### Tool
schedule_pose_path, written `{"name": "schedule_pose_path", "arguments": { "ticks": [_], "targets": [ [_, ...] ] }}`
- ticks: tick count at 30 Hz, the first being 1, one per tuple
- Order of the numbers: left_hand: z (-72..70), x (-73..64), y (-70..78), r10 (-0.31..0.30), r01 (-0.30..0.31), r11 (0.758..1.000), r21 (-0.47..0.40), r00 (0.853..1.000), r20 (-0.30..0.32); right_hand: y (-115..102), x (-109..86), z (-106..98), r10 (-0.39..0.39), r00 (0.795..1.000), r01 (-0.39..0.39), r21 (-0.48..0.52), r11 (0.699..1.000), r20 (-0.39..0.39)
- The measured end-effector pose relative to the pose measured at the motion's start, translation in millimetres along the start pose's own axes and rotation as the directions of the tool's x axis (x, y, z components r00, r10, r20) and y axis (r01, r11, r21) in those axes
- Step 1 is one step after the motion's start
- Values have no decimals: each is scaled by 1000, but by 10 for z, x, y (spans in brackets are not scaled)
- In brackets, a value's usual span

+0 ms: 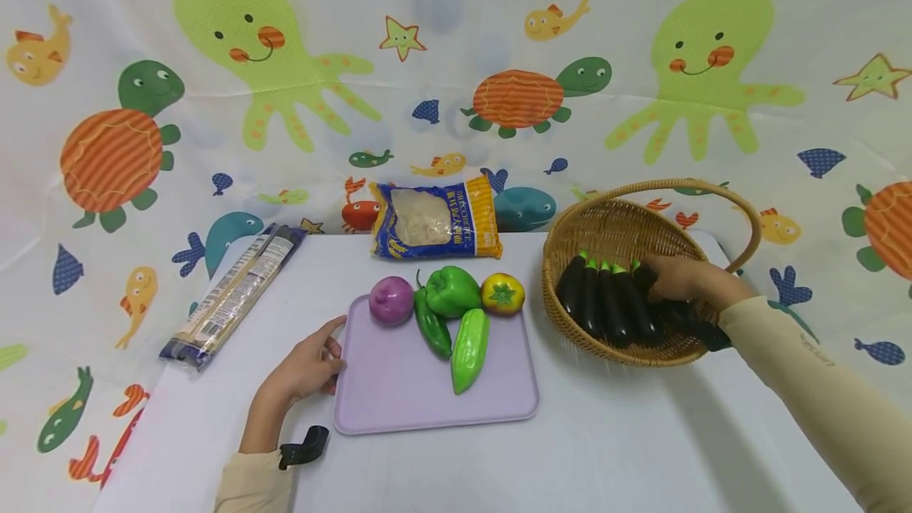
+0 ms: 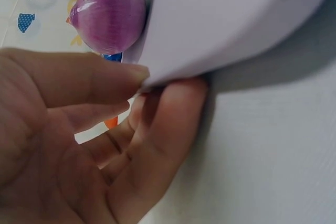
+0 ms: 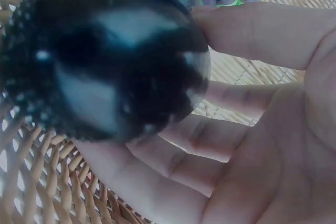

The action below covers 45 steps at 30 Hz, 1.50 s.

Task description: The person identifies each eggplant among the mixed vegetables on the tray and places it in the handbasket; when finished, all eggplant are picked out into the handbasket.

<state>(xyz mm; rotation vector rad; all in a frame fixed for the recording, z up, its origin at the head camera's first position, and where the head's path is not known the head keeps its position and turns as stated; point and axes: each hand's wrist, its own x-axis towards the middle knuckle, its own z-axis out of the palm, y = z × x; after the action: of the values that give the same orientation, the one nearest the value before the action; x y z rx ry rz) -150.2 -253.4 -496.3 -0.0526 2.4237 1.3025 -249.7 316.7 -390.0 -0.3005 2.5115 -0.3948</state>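
My left hand [image 1: 311,362] is at the left edge of the lilac tray [image 1: 385,406], its fingertips touching the rim. In the left wrist view, finger and thumb tips meet the tray edge near the purple onion [image 2: 109,14]. On the tray lie a green bell pepper [image 1: 452,292], a green chili pepper [image 1: 431,324], a light-green long vegetable [image 1: 470,351] and a yellow round fruit or vegetable with a green calyx [image 1: 503,294]. My right hand [image 1: 680,279] reaches into the wicker basket [image 1: 594,351] and grips a dark eggplant [image 3: 105,61]. Several eggplants [image 1: 614,307] lie beside it.
A blue and yellow pasta bag [image 1: 436,218] stands at the table's back edge, against the sea-animal cloth [image 1: 442,46]. Another long pasta pack [image 1: 233,291] lies at the left. The basket handle [image 1: 748,220] arches up at the right, near my right forearm.
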Motion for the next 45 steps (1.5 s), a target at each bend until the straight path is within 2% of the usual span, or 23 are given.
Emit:
{"name": "schedule_pose_path", "arguments": {
  "ticks": [9, 23, 32, 39, 41, 45],
  "targets": [
    [3, -17, 50, 4, -4, 1000, 9, 1000, 0, 20, -34, -7, -14, 1000, 14, 4, 1000, -14],
    [-22, 15, 77, -5, 5, 1000, 7, 1000, 6, 45, -37, -18, -9, 999, 0, 172, 985, 53],
    [-20, 31, 69, -9, 9, 1000, 6, 1000, 13, 63, -60, -19, 15, 999, -18, 95, 995, 30],
    [-20, 48, 52, 0, -1, 999, 33, 1000, 14, 51, -57, -20, 35, 998, -42, 128, 991, 58],
    [-19, 56, 51, 8, -8, 999, 50, 1000, 14, 43, -59, -25, 31, 999, -33, 87, 996, 31],
    [-46, 62, 69, 16, -17, 995, 98, 1000, 17, -5, -55, -38, -25, 997, 22, -42, 999, -68]
  ]
}}
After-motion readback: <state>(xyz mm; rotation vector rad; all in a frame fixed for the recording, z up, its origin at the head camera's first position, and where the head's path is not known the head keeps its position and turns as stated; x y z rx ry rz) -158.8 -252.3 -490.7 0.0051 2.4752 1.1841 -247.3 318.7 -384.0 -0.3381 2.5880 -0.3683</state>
